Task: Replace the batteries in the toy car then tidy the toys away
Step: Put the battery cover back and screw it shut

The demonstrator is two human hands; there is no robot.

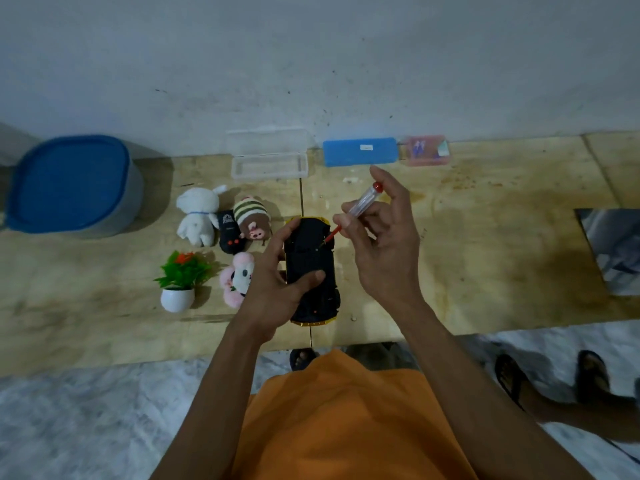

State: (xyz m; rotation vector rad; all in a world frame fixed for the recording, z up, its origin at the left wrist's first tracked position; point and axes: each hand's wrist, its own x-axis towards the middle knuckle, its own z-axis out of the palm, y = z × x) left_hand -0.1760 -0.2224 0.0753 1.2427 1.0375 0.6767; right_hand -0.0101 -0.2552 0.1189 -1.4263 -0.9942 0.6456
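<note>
The toy car [313, 258] lies upside down, its black underside facing me and a yellow body edge showing at both ends. My left hand [273, 289] grips it from the left, thumb pressed on the underside. My right hand [377, 244] holds a clear-handled screwdriver [360, 206] with a red cap, its tip touching the car's underside near the far end. To the left on the table lie a white plush rabbit [199, 216], a striped pig plush [252, 220], a black remote control [228, 233] and a pink plush [239, 278].
A small fake plant in a white pot [180, 282] stands at the left. A blue-lidded tub [69, 185] sits far left. By the wall are an open clear plastic case [270, 166], a blue box [360, 152] and a pink box [427, 150]. Another person's sandalled feet [550, 379] are on the right.
</note>
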